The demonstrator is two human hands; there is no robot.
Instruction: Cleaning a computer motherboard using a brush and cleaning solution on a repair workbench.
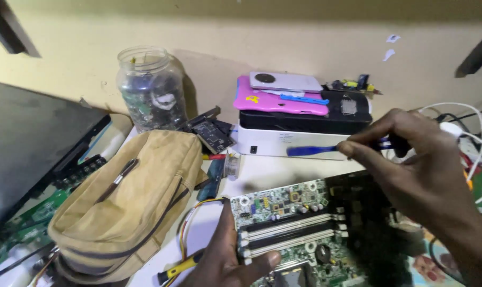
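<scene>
Far left: a dark flat panel leans over green circuit boards at the counter's edge. Beside it lies a tan canvas pouch with a zip pull on top; behind the pouch stands a clear plastic jar of small parts. Centre, on the white counter: a yellow-handled screwdriver and thin coloured wires just beside the left hand, which is clamped on the near-left edge of a green motherboard, thumb lying over its memory slots. Behind the board, a white box carries a black case, a pink tablet cover and a white phone. Right: the right hand hovers above the motherboard's far-right corner, fingers pinched shut on a blue plastic pry tool whose tip points left. White cables trail at the far right.
</scene>
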